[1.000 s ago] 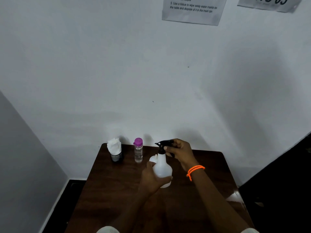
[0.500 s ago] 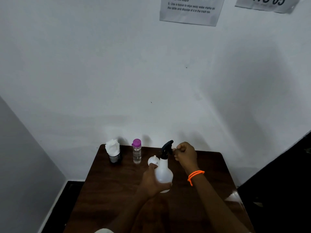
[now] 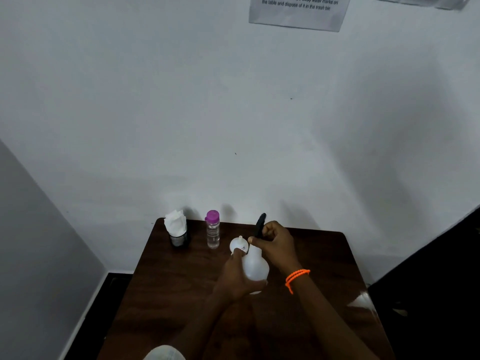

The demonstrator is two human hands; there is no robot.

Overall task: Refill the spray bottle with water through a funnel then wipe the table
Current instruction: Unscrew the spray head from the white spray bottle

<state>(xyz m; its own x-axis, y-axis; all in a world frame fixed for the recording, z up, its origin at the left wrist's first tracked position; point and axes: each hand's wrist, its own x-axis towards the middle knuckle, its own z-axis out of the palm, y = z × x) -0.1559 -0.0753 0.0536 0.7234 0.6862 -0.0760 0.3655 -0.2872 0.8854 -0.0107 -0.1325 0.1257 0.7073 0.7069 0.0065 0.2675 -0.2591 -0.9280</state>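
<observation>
From my remote seat, I see the left hand wrapped around the white spray bottle at mid-table, its palm covering the bottle's near side and base, so I cannot tell whether the bottle stands on the dark wooden table or is lifted just off it. The right hand, with an orange band at the wrist, curls around the bottle's neck; only the tip of the black spray head rises above its knuckles, the rest hidden. Just beyond the left hand's fingertips sits the small white funnel, partly masked by them. Farther left of both hands stand a clear water bottle with a purple cap and a dark holder of white tissues. On the wall above, a printed sheet is cut off by the frame's top edge.
</observation>
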